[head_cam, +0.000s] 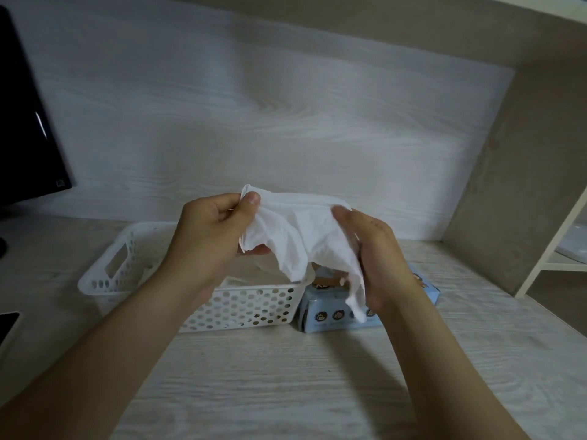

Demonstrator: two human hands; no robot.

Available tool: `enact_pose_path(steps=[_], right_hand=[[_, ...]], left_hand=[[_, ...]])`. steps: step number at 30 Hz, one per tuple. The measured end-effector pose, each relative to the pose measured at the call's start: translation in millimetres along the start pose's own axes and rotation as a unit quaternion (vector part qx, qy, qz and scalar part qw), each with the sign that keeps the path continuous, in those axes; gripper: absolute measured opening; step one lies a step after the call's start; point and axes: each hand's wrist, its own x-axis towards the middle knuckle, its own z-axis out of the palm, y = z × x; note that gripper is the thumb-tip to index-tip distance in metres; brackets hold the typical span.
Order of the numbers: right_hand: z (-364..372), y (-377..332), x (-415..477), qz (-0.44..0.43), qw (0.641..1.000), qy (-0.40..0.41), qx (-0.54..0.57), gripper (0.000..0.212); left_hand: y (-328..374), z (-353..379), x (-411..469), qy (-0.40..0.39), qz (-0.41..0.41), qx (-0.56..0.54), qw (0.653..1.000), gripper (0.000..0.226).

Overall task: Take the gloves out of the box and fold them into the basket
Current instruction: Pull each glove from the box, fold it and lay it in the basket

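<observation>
Aloft, the left grip (pixel 213 231) and right grip (pixel 379 252) both hold a white glove (pixel 298 230) over the right edge of the basket (pixel 241 309) and the box (pixel 317 317); bare table (pixel 286 382) lies nearer.

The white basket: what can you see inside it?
Inside the basket, something pale and flat shows near the front wall; I cannot tell what. The left hand and the held glove cover most of the interior.

A pale wood-grain bench (pixel 286 376) runs up to a white grained back panel (pixel 254 106). A black monitor (pixel 22 122) stands at far left, with a dark flat object (pixel 8 323) at the bench's left edge. A beige side panel (pixel 508 169) and a white shelf frame (pixel 559 265) stand at right.
</observation>
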Motion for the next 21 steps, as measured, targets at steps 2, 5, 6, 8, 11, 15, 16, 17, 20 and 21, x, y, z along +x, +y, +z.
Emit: enact_pose_path(steps=[2, 5, 6, 8, 11, 15, 16, 17, 20, 21], right_hand=[[0.7, 0.4, -0.9, 0.031, 0.999, 0.015, -0.025, 0.041], [2.5, 8.5, 5.0, -0.022, 0.986, 0.064, -0.155, 0.033], [3.1, 11.4, 7.6, -0.059, 0.969, 0.089, -0.222, 0.024], [6.1, 17.1, 13.2, -0.124, 0.926, 0.122, -0.334, 0.015], [17.1, 25.4, 19.8, -0.156, 0.882, 0.12, -0.428, 0.008], [33.0, 26.1, 32.5, -0.142, 0.838, 0.088, -0.519, 0.015], [35.7, 24.4, 36.0, -0.135, 0.829, 0.077, -0.537, 0.013], [39.3, 23.1, 39.4, -0.128, 0.822, 0.065, -0.551, 0.012], [49.2, 22.2, 48.7, -0.126, 0.816, 0.017, -0.564, 0.017], [53.5, 23.5, 52.4, -0.13, 0.811, 0.0, -0.571, 0.019]], left_hand=[[2.4, -3.3, 3.5, 0.001, -0.043, -0.022, 0.999, 0.023], [3.0, -11.5, 9.9, 0.035, -0.08, 0.014, 0.996, 0.019], [2.1, -15.0, 12.5, 0.05, -0.086, 0.039, 0.994, 0.018], [-0.5, -23.2, 18.2, 0.067, -0.089, 0.096, 0.989, 0.017], [-8.1, -38.5, 26.2, 0.062, -0.073, 0.214, 0.972, 0.021], [-15.9, -60.8, 32.8, 0.082, -0.022, 0.405, 0.91, 0.035], [-16.3, -65.5, 34.2, 0.082, -0.022, 0.421, 0.903, 0.038], [-16.5, -70.5, 35.6, 0.083, -0.023, 0.434, 0.897, 0.04], [-19.9, -80.6, 39.8, 0.082, -0.03, 0.473, 0.877, 0.037], [-20.8, -83.0, 40.3, 0.078, -0.034, 0.491, 0.867, 0.032]])
